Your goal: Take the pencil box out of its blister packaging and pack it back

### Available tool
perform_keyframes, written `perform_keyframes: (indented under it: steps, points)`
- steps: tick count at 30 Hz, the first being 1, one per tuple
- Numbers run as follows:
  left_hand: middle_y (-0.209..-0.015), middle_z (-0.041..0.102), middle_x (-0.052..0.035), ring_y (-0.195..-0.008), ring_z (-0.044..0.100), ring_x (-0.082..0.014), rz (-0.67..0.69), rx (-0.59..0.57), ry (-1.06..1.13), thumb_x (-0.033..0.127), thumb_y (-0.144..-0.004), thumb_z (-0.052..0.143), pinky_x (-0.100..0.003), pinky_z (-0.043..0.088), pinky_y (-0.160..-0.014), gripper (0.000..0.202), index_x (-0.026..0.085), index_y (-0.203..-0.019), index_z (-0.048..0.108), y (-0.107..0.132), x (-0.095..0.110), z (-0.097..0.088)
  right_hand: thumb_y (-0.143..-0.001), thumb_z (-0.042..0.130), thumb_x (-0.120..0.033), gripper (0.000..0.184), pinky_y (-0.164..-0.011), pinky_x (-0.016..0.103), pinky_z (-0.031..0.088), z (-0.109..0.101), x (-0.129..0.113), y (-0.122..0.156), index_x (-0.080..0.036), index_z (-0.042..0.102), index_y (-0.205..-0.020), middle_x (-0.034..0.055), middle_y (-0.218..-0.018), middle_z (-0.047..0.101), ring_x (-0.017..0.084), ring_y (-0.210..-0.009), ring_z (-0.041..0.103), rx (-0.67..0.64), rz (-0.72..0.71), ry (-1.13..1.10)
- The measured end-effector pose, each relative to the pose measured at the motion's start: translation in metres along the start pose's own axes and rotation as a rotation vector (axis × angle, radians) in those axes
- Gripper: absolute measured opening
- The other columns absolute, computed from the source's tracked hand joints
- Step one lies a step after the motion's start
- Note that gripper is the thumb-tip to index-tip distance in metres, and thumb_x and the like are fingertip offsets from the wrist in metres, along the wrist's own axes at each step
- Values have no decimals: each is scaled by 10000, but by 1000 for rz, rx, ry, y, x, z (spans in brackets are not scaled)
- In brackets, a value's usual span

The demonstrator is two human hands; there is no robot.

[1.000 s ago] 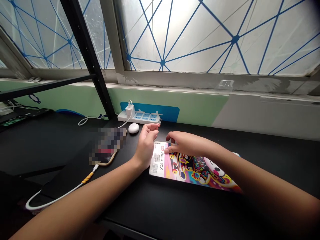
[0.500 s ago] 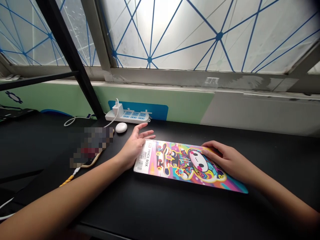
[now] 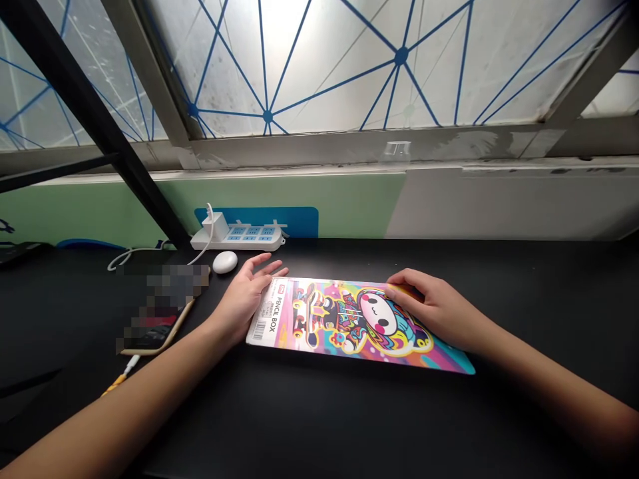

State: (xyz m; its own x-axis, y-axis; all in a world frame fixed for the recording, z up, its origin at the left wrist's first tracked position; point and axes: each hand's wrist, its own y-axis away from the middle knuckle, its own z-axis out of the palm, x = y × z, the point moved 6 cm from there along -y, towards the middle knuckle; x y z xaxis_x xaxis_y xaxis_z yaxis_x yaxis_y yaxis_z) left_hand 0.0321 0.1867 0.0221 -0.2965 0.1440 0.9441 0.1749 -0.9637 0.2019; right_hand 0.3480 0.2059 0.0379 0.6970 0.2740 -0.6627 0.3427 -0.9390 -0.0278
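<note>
Left hand [image 3: 240, 301] lies open, fingers spread, at the pencil box [image 3: 344, 320] end; right hand [image 3: 433, 309] rests flat on top, no firm grip, near the edge of the black table [image 3: 319, 426].

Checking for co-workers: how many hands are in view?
2: the left hand at the left end of the pencil box, the right hand on its right part.

Frosted window [image 3: 329, 60] above green wall [image 3: 279, 199]
</note>
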Motion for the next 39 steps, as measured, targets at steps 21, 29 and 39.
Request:
perform_keyframes:
  steps: [21,29,39]
  points:
    - [-808,692,-1,-687,671,-174,137,-35,-27,512,-894,714,-278,546,-635,316,223,-947,597,5,6,-1,-862,633,-637,374,-706,414,493,-29,-26,13,-283,597,-976,77,-901,637,269,-775,613,362,-272,246]
    - [-864,653,-1,-694,607,-141,404,-82,-97,571,-969,597,-235,498,-622,353,232,-1050,650,9,25,-3,-771,810,-531,345,-697,460,509,-36,-33,36,-330,591,-945,69,-863,688,301,-747,642,634,-447,432]
    - [-1120,679,-54,-927,674,-229,537,-132,-6,447,-948,611,-379,573,-833,282,226,-775,580,27,53,-1,-826,776,-359,195,-611,365,506,-23,-55,47,-330,586,-858,24,-817,700,220,-644,659,554,-550,421]
